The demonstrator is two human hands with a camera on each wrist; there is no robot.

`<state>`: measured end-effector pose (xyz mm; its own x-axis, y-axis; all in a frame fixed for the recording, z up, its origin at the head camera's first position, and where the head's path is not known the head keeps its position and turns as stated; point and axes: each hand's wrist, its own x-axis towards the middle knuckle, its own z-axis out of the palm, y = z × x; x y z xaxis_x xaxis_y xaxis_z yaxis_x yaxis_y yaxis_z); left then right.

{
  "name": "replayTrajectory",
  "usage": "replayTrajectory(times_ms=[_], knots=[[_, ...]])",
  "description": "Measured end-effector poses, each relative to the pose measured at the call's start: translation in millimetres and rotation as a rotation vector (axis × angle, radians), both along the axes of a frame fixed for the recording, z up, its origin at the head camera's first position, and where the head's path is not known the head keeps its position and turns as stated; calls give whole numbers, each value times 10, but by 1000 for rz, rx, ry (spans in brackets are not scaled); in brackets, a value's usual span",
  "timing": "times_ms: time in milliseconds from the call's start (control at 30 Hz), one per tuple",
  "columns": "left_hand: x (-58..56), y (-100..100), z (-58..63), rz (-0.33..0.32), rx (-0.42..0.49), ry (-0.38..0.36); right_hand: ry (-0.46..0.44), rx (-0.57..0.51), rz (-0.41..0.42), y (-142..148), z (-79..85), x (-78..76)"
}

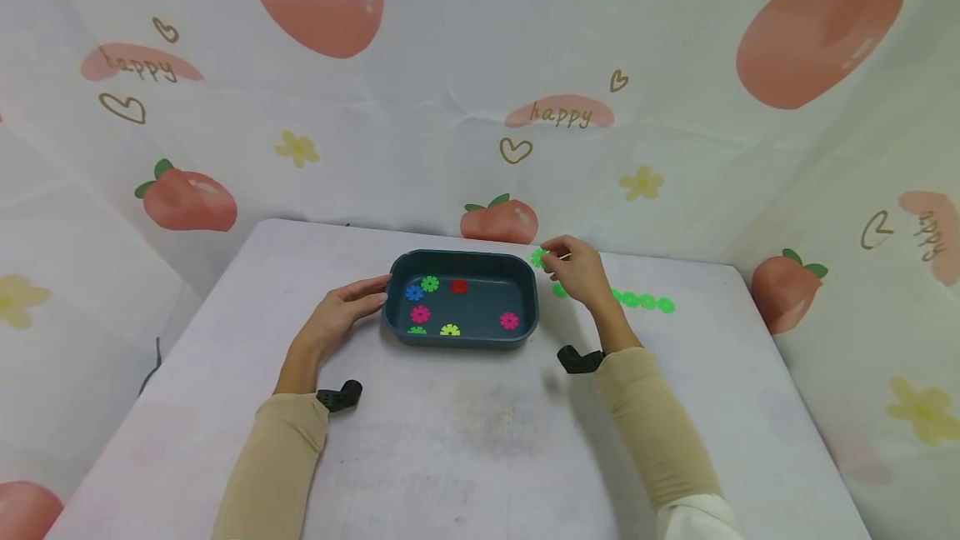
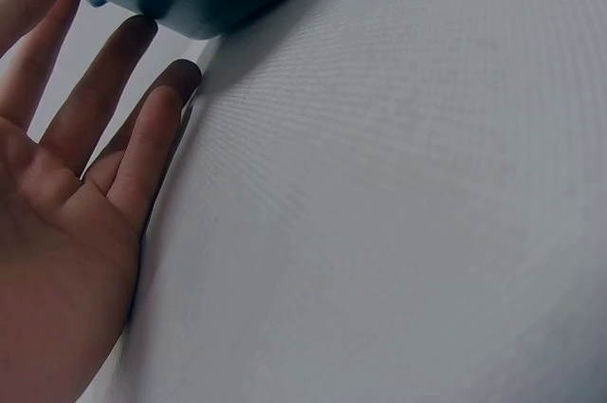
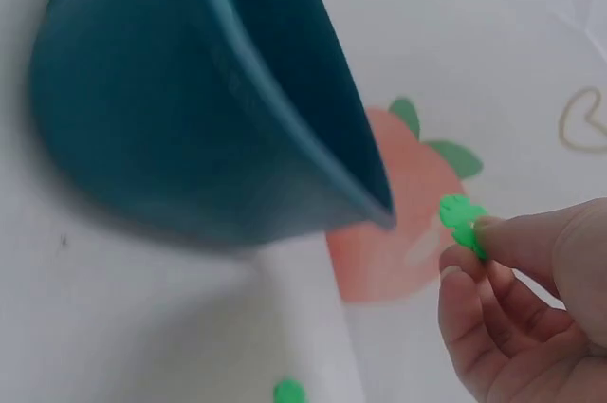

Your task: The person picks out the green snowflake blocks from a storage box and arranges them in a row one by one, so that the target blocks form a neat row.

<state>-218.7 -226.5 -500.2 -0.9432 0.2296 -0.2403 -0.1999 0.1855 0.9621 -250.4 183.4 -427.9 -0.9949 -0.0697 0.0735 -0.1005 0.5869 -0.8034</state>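
With left hand (image 1: 336, 315), reaching out of a beige sleeve (image 1: 273, 465) with a black device (image 1: 342, 396) at the wrist, touches the left side of a dark blue tray (image 1: 462, 342), using relaxed, extended fingers (image 2: 100, 88). Has in the tray, near the front wall, a green disc (image 1: 417, 330) and a yellow disc (image 1: 450, 329), partly hidden by the rim. Behind these, has a pink disc (image 1: 420, 315) at left and another pink disc (image 1: 509, 321) toward the right; farther back, a red disc (image 1: 459, 287), a blue disc (image 1: 415, 293) and, just beside the blue, a light green disc (image 1: 430, 283). On the white table (image 1: 420, 457), to the right of the tray, has a row of bright green discs (image 1: 647, 301) running out from behind the right wrist, and another green disc (image 1: 560, 291) nearer the tray. With right hand (image 1: 577, 272), near the tray's rear right corner, pinches a bright green piece (image 3: 460, 218) between thumb and fingertips; cannot tell whether one disc or two. Farthest off, a white cloth (image 1: 420, 140) printed with peaches, flowers, hearts and "happy".
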Motion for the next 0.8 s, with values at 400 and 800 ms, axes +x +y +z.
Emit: replayTrajectory(times_ms=[400,800], knots=[[3,25,-6,1,-2,-5,-25,30,-78,366,-202,33],[11,18,7,9,-48,-2,-60,6,-143,697,-327,123]])
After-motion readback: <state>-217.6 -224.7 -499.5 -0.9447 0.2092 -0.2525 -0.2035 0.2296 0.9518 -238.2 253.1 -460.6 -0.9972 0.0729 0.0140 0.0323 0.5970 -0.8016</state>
